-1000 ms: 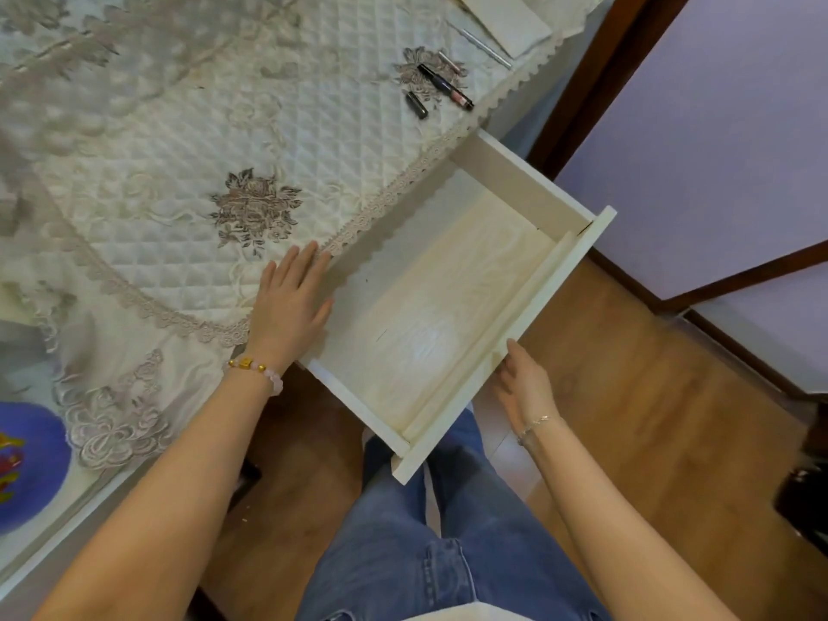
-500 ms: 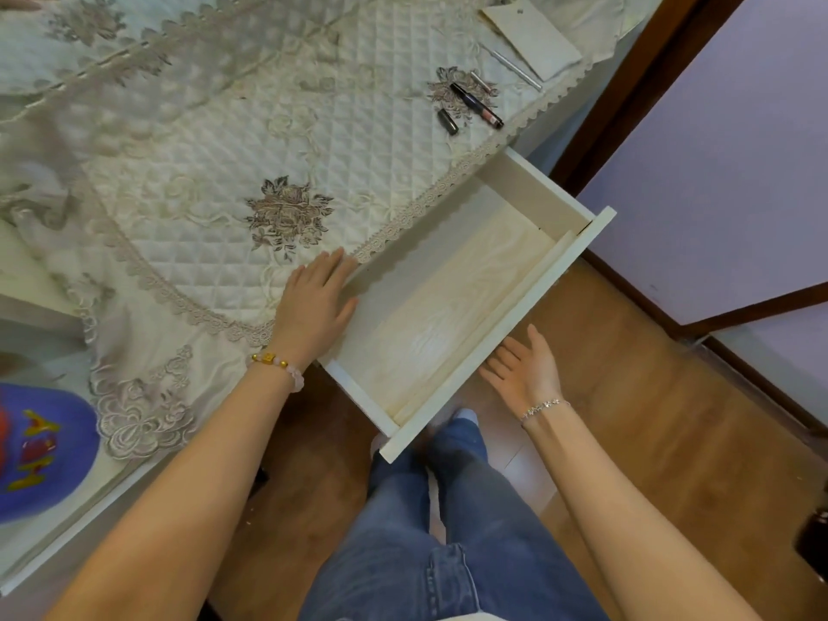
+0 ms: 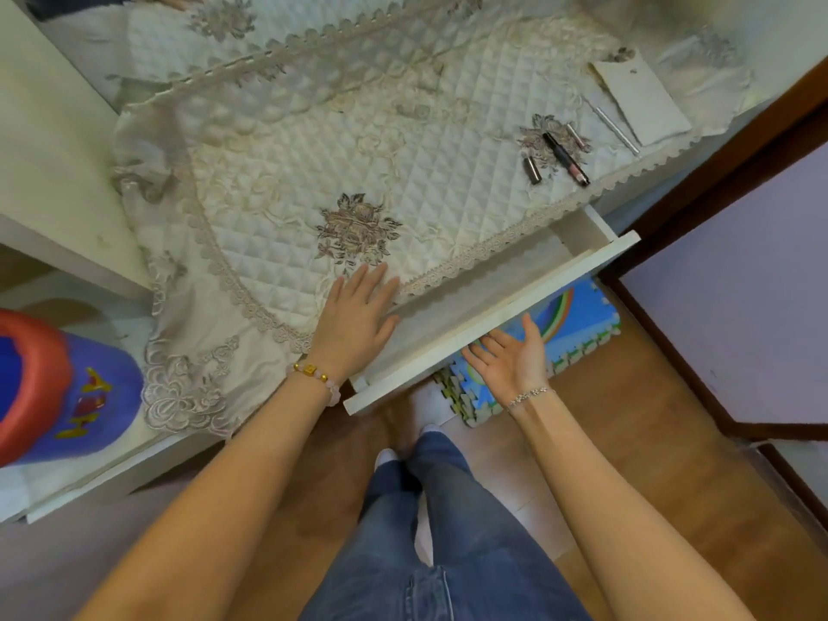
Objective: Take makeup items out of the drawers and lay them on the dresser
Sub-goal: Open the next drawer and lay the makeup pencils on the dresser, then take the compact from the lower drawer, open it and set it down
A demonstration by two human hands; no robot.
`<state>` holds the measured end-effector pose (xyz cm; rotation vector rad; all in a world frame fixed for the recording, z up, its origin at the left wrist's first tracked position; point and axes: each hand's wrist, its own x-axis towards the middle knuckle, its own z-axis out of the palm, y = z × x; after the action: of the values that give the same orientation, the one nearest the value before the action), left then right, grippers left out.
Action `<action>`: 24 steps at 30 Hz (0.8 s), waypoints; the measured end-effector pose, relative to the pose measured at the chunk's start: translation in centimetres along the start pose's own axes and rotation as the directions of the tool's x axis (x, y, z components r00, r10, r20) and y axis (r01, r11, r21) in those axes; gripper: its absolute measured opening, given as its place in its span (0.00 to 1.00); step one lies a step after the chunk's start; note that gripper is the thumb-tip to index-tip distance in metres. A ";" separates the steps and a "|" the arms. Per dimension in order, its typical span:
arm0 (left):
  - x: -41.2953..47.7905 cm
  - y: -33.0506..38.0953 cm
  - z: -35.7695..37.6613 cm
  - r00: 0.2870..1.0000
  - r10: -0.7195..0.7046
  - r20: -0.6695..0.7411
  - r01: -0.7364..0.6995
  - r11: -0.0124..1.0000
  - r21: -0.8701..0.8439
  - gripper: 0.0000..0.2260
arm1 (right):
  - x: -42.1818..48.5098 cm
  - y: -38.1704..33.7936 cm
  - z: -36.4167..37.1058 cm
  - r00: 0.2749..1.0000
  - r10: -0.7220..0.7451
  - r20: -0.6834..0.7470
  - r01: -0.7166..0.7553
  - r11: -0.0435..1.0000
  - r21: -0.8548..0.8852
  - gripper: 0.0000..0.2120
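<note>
I have the left hand (image 3: 358, 313) flat on the quilted cloth (image 3: 313, 172) beside the nearly shut drawer (image 3: 488, 313), grip wide and empty; the right hand (image 3: 515, 356) pushes its front, grip also wide. The makeup items (image 3: 562, 156) lie on the tabletop beyond the drawer, so I judge this drawer emptied; next I seat it and try another.

A: Left hand (image 3: 354, 318)?
B: Palm down, fingers straight and together, laid flat at the front edge of the bench. Nothing held. Forearm bare, reaching forward from lower left; beaded bracelet at the wrist.

A: Right hand (image 3: 511, 358)?
B: Palm turned up and toward the left, fingers spread and loosely extended, thumb raised. Nothing held. It sits below and in front of the bench's front edge. Forearm bare, chain bracelet at the wrist.

A: Legs?
B: Blue jeans, seen from above.
</note>
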<state>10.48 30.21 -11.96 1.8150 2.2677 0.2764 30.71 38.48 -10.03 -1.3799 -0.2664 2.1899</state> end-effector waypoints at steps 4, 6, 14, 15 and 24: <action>-0.1 -0.1 0.0 1.000 -0.013 0.016 0.013 1.000 0.010 0.24 | 1.5 -0.6 2.1 0.999 0.031 0.036 -0.031 0.999 -0.010 0.35; 0.0 0.0 -0.1 0.999 -0.031 0.027 0.031 0.999 0.014 0.23 | 2.4 -0.7 3.1 0.997 0.048 0.054 -0.048 0.999 -0.018 0.36; 0.0 0.3 -0.1 0.998 -0.062 0.023 0.063 0.997 -0.042 0.22 | 4.8 -1.7 5.4 0.990 0.091 0.111 -0.081 0.992 -0.095 0.38; -0.1 0.4 -0.1 0.998 -0.066 0.019 0.067 0.997 -0.045 0.22 | 4.9 -1.8 5.3 0.989 0.098 0.115 -0.086 0.991 -0.100 0.38; -0.2 0.7 -0.4 0.992 -0.111 0.059 0.114 0.992 -0.045 0.23 | 4.6 -2.0 4.6 0.989 0.097 0.113 -0.050 0.931 -0.361 0.30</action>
<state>11.06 30.19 -11.36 1.6434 2.2937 0.2552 25.79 43.16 -10.63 -1.4541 -0.7032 2.3811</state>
